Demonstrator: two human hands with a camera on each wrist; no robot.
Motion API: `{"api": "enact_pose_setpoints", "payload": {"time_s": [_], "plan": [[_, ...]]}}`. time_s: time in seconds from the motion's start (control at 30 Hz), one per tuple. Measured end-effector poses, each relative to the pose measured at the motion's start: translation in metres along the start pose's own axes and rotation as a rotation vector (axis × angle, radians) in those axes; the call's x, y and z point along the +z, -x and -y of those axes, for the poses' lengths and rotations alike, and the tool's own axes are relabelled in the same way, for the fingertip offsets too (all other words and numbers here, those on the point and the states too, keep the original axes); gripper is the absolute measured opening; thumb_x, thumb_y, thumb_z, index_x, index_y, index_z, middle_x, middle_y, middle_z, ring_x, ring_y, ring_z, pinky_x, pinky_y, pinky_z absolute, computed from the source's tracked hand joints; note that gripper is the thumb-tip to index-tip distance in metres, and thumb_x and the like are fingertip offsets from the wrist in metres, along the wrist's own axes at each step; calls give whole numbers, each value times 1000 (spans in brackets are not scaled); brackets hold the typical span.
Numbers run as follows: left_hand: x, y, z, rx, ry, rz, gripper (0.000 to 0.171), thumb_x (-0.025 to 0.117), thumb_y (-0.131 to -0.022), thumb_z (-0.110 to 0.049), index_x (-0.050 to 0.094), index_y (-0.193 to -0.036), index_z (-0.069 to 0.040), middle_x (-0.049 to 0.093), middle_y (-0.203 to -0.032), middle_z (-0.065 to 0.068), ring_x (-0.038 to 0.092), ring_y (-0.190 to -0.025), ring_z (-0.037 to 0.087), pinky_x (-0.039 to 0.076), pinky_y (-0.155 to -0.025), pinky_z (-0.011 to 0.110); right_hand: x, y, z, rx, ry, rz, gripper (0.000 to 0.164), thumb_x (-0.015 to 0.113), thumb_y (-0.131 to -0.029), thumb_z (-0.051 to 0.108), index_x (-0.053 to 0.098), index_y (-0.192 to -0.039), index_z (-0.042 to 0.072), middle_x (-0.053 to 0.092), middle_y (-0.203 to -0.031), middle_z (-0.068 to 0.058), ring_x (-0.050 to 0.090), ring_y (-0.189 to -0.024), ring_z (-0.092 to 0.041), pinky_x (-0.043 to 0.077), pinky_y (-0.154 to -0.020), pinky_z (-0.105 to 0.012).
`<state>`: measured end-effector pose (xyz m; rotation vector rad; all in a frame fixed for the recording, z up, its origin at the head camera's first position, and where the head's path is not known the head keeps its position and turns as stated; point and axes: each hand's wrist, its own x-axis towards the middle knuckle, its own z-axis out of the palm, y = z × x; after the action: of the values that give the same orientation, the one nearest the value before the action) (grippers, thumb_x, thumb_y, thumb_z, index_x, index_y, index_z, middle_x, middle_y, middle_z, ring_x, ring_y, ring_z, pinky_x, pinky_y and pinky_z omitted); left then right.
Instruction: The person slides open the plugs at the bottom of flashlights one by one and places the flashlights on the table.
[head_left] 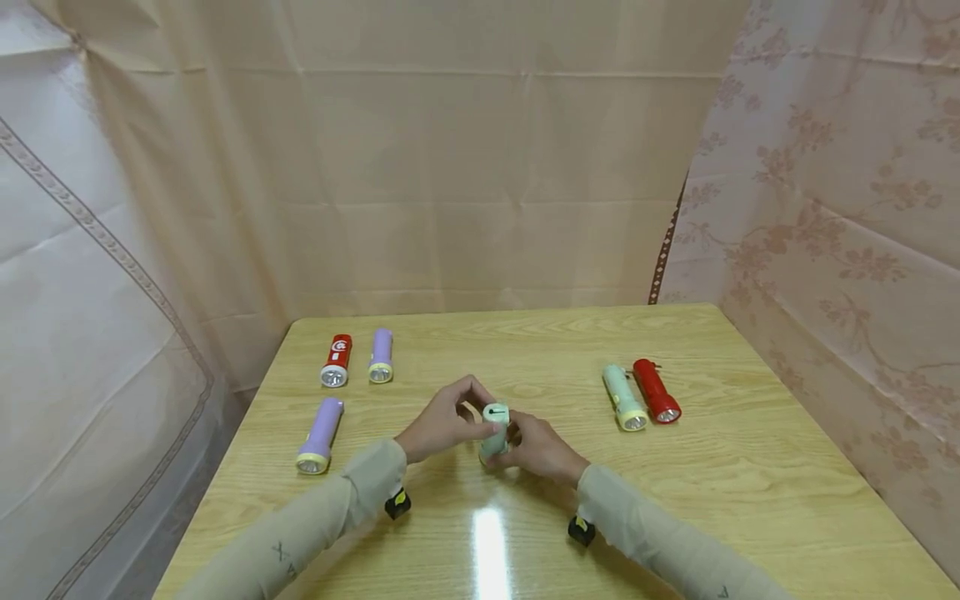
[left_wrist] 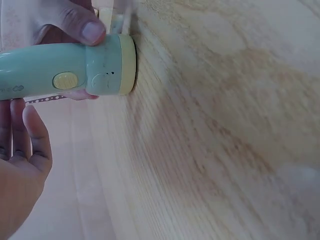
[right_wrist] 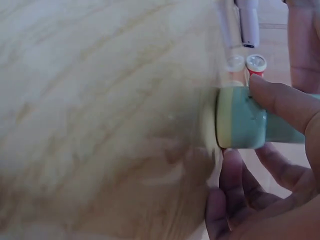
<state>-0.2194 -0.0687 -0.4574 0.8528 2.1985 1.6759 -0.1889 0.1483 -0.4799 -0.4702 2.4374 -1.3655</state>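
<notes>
A mint-green flashlight (head_left: pixel 494 442) with a cream head ring stands upright, lens end down on the wooden table. My left hand (head_left: pixel 448 423) holds it near its top end between thumb and fingers. Lower down, my right hand (head_left: pixel 546 450) grips it by the head, and the right thumb (right_wrist: pixel 280 97) presses on the green part above the cream ring. The cream switch (left_wrist: pixel 65 80) shows on the side seen in the left wrist view. The lens is hidden against the table.
On the table's left lie a red flashlight (head_left: pixel 340 353) with a white head and two purple ones (head_left: pixel 382 346) (head_left: pixel 324 427). To the right, another mint-green flashlight (head_left: pixel 619 390) lies beside a red one (head_left: pixel 651 383). A beige curtain (head_left: pixel 480 167) hangs behind the table.
</notes>
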Motion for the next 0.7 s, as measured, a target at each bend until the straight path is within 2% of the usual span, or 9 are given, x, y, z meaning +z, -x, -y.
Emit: {"api": "enact_pose_setpoints", "payload": {"time_s": [0.17, 0.33, 0.43, 0.57, 0.7], "plan": [[1, 1, 1, 21, 6, 14, 31, 84, -89, -26, 63, -109, -16, 64, -109, 4, 60, -99, 25, 53, -76, 32, -6, -2, -2, -11, 29, 33, 39, 86, -87, 26, 71, -122, 19, 67, -109, 4, 61, -98, -19, 51, -83, -38], [-1, 0, 3, 26, 16, 25, 29, 83, -90, -24, 63, -109, -15, 64, -110, 4, 60, -100, 25, 52, -78, 33, -8, -2, -3, -8, 33, 43, 39, 86, -87, 25, 71, -122, 19, 68, -109, 3, 62, -97, -19, 52, -82, -38], [-3, 1, 3, 7, 43, 30, 24, 78, -95, -24, 65, -112, -14, 65, -112, 5, 60, -103, 25, 53, -83, 35, -8, -2, -3, -2, 34, 36, 40, 86, -86, 26, 71, -122, 18, 69, -109, 3, 63, -96, -19, 53, -82, -39], [-6, 2, 2, -28, 90, 30, 22, 69, -101, -26, 68, -118, -12, 66, -116, 5, 61, -107, 25, 54, -92, 45, -7, -2, -4, 12, 33, 29, 44, 87, -85, 29, 69, -124, 16, 67, -108, 0, 64, -94, -19, 53, -82, -39], [-7, 2, 1, -55, 120, 31, 25, 66, -103, -27, 69, -122, -11, 67, -119, 6, 61, -107, 25, 50, -96, 58, -6, -3, -5, 18, 26, 29, 46, 88, -84, 29, 68, -123, 15, 66, -108, -2, 64, -93, -19, 54, -80, -39]]}}
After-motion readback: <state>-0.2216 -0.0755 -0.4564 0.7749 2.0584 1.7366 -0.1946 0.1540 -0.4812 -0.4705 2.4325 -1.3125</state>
